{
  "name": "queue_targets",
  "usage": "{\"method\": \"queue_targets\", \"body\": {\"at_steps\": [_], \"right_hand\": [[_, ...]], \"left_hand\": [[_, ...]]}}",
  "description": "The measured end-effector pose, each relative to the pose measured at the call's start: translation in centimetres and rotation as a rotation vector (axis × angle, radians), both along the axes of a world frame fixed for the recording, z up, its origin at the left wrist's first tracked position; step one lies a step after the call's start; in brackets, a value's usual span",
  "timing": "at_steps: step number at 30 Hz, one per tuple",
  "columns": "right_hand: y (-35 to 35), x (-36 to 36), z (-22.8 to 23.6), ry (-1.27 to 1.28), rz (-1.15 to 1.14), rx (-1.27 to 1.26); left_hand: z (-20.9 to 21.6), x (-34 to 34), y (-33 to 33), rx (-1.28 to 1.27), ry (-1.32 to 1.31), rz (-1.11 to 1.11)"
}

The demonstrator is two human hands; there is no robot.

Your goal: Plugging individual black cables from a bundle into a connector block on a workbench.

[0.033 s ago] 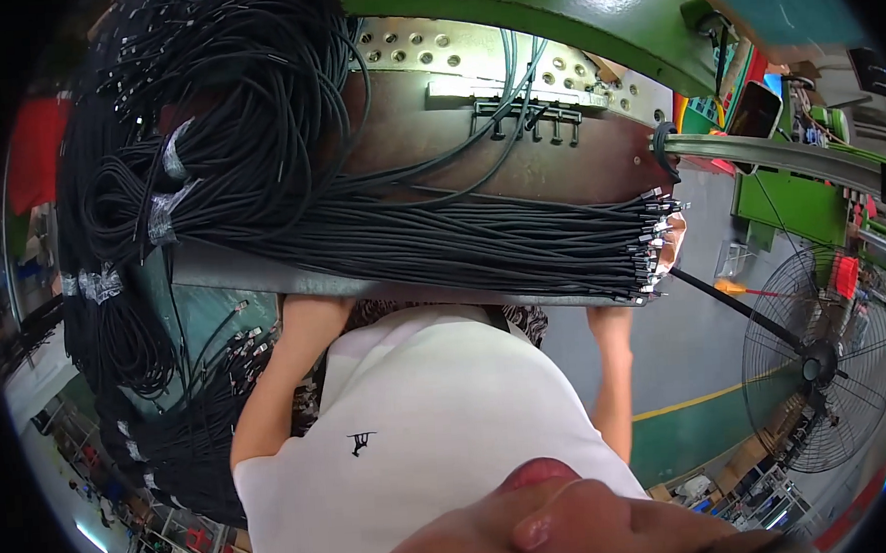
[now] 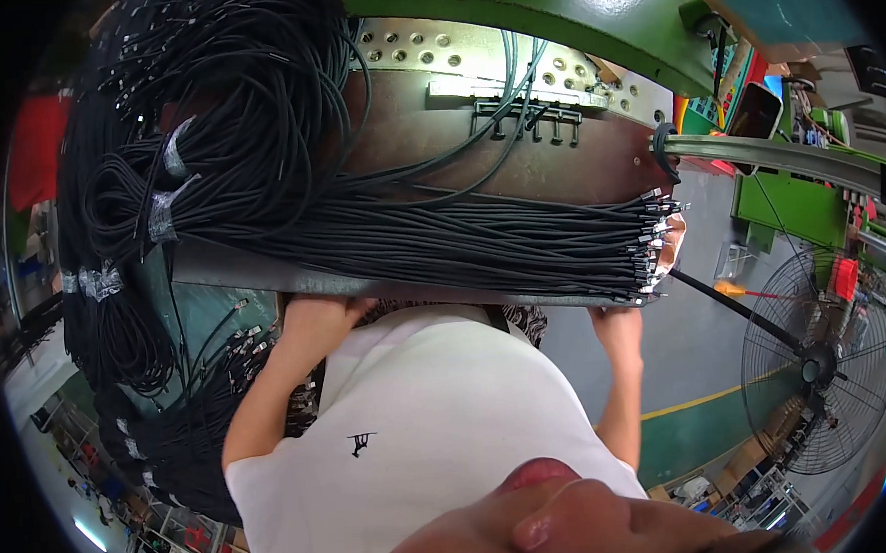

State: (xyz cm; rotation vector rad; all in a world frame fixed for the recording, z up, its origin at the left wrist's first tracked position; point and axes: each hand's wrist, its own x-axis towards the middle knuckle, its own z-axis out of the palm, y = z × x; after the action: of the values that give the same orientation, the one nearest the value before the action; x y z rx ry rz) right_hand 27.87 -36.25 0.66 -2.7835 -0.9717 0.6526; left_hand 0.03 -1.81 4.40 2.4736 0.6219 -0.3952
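Observation:
A broad row of black cables (image 2: 481,244) lies across the brown work surface (image 2: 405,118), with silvery plugs (image 2: 657,235) gathered at its right end. My left hand (image 2: 327,311) is at the front edge of the surface, below the cables; part of it shows, but most of its fingers are tucked out of sight. Farther right, my right hand (image 2: 616,320) reaches beneath the same edge, near the plug ends, and its fingers are hidden. What either hand touches under there cannot be seen. Clear tape (image 2: 162,215) binds the cables at the left.
A large heap of black cables (image 2: 274,115) covers the left side, with more bundles hanging down. At the back are a green machine body (image 2: 540,21) and a small clamp fixture (image 2: 527,112) with cables running into it. A floor fan (image 2: 818,362) stands at the right.
My left hand has come partly out from beneath the front edge, so more of it shows. My right hand has shifted slightly down and to the right. The cables lie as before.

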Motion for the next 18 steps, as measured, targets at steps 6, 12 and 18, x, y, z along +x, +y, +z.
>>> {"method": "queue_targets", "body": {"at_steps": [6, 12, 18], "right_hand": [[9.7, 5.1, 12.3, 0.783, 0.448, 0.410], [21.9, 9.7, 6.9, -0.664, 0.436, 0.536], [16.4, 10.6, 7.0, -0.265, 0.339, 0.589]], "left_hand": [[7.7, 8.0, -0.4, -0.746, -0.266, -0.348], [5.1, 17.2, -5.0, 0.070, -0.590, -0.326], [5.2, 11.5, 1.8, 0.345, -0.386, -0.282]]}}
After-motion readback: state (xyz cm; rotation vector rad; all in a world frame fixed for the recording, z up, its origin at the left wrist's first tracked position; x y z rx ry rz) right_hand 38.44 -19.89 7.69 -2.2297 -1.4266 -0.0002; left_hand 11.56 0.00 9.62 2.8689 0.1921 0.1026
